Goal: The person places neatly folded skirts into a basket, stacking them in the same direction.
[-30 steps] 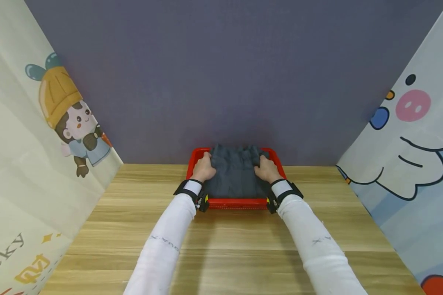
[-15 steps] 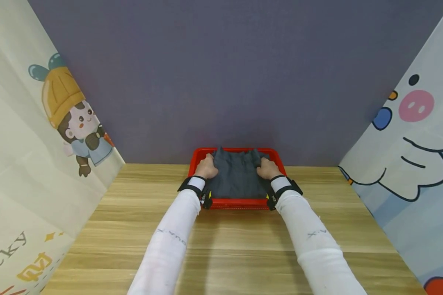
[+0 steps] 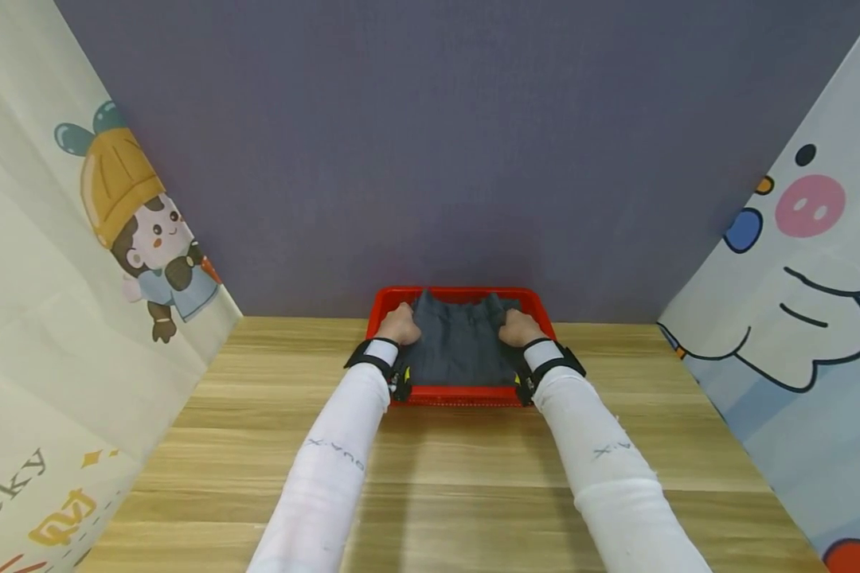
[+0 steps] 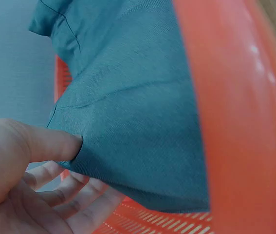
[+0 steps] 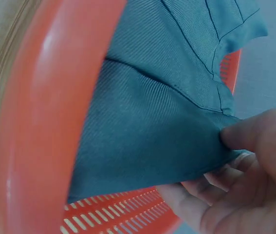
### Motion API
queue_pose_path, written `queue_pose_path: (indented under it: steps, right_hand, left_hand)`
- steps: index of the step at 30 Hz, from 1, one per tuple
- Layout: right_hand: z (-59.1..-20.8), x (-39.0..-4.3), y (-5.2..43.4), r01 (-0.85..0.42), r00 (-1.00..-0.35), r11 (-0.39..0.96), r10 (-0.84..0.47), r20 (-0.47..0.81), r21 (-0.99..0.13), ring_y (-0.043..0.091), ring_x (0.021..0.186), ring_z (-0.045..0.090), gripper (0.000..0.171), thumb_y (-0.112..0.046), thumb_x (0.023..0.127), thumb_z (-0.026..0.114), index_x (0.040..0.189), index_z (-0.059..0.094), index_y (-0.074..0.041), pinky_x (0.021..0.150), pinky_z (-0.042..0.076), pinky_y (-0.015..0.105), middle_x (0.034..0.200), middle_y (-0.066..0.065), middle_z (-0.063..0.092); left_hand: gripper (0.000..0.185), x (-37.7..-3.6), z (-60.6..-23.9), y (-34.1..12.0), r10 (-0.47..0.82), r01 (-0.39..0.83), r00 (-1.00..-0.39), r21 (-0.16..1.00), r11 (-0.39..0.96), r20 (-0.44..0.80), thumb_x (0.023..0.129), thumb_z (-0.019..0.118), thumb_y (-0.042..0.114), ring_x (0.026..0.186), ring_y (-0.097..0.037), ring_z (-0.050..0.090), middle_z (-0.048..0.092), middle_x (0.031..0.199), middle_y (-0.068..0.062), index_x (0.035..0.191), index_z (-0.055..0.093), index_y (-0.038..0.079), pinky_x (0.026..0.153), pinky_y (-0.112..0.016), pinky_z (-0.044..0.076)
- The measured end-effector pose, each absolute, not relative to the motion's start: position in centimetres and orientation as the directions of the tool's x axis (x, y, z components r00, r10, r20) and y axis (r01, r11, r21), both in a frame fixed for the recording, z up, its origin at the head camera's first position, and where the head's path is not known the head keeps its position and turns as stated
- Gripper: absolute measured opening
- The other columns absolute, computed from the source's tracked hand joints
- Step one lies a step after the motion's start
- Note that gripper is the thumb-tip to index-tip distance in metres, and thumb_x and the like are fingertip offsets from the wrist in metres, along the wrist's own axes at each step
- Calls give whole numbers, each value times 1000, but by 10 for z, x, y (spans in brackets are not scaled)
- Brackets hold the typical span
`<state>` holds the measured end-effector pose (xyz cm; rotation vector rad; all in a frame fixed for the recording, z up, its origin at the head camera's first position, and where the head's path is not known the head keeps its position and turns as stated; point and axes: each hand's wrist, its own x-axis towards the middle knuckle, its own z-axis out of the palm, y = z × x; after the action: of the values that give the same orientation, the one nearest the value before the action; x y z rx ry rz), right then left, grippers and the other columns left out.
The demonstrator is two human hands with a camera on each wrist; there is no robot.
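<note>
A dark grey seamed garment, bluish in the wrist views, lies spread in a red slotted plastic basket. Its exact kind cannot be told. My left hand pinches its left edge, thumb on top and fingers beneath, as the left wrist view shows on the cloth. On the other side, my right hand pinches the right edge the same way; in the right wrist view the cloth hangs inside the basket wall. The garment's underside is hidden.
The basket stands on a wood-grain table at its far edge, against a grey-purple wall panel. Printed curtains hang at both sides, a cream one on the left and a pale blue-white one on the right.
Both hands have lowered the garment slightly. Its far edge has dropped, so more of the basket's back rim shows. The grips look the same, and the head view has shifted a little.
</note>
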<state>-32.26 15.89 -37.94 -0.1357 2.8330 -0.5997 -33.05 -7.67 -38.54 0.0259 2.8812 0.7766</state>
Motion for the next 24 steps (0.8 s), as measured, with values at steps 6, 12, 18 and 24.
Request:
queue_pose_path:
  steps: [6,12,18,24]
  right_hand:
    - [-387,-321,166,-14,-977,917,-97,-188,-399,42,109,51,48,-10,84,44,127,39,13,90,42,49,125,31,48]
    - [-392,-317,171,-4,-984,931,-69,-167,-364,43,108,52,51,-10,82,48,128,40,11,92,42,49,124,31,50]
    - [-385,-312,172,-51,-993,924,-88,-81,-379,43,112,48,46,-8,84,48,125,43,10,93,40,50,123,32,48]
    - [-382,-313,167,-152,-988,909,-155,22,-388,40,104,52,37,-7,85,48,119,52,7,90,42,47,117,29,51]
  left_hand:
    - [39,-329,-390,-80,51,-14,-990,452,892,-132,81,56,12,98,-36,58,58,114,-20,118,47,1,83,-44,47]
    - [52,-327,-390,-80,67,32,-993,336,941,-93,77,62,14,102,-37,57,55,118,-19,125,45,3,86,-48,46]
    - [48,-325,-385,-78,117,93,-990,272,958,-74,77,63,14,100,-36,56,51,118,-18,122,49,4,83,-48,47]
    - [38,-323,-379,-75,187,166,-980,242,956,-69,80,59,12,103,-35,53,49,120,-17,117,58,3,83,-47,48]
